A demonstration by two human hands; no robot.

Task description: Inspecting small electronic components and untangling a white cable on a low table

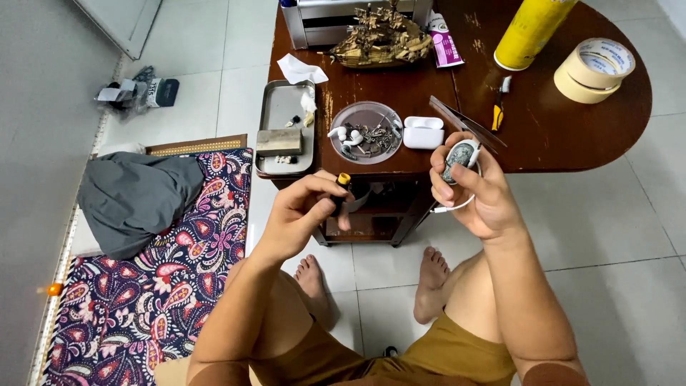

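My left hand (pixel 304 211) pinches a small dark tool with a yellow-orange tip (pixel 343 180), held upright in front of the table edge. My right hand (pixel 475 193) grips a small oval device with a white rim and a patterned face (pixel 459 156); a thin white cord (pixel 451 207) loops below it. Both hands hover over my knees, just short of the dark wooden table (pixel 550 121). Straight ahead on the table lies a round clear dish (pixel 340 114) of small metal parts and white earbuds, beside a white earbud case (pixel 423 132).
A metal tray (pixel 282 100) with a grey block sits on the table's left edge. Farther back stand a wooden ship model (pixel 382 39), a yellow can (pixel 525 32), tape rolls (pixel 594 68), and a yellow-handled tool (pixel 498 111). On the floor lie a patterned mat (pixel 143 286) and a grey cloth (pixel 136 196).
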